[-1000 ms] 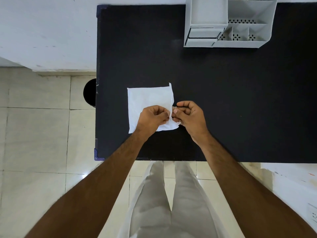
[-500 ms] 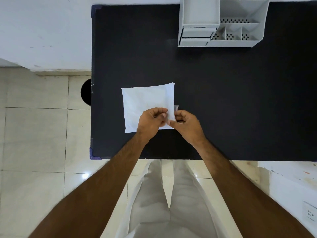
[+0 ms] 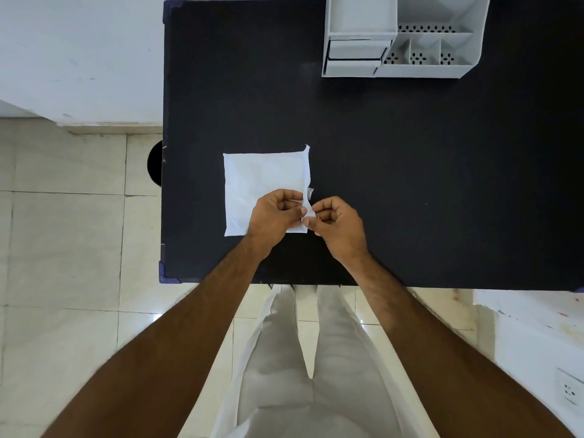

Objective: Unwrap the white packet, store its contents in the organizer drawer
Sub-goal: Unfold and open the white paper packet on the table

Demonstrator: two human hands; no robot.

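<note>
at the near left of the surface, a packet's seam is worked open

near the left edge of the black matte surface (image 3: 410,184), toward its near side, a flat, square white packet (image 3: 259,178) lies with its right-hand seam pinched between two hands. the left hand (image 3: 275,216) clamps its fingers (image 3: 297,211) on the packet's lower right corner; the right hand (image 3: 338,226) grips the thin, crinkled strip lifting along that edge. the wrapper looks soft and papery, faintly creased. judged from this, unwrapping has only begun: the packet appears mostly sealed and its contents are not visible. at the far edge sits the grey plastic organizer (image 3: 401,36), boxy, with perforated compartments and a closed drawer (image 3: 355,53), nothing yet stored there.
</note>
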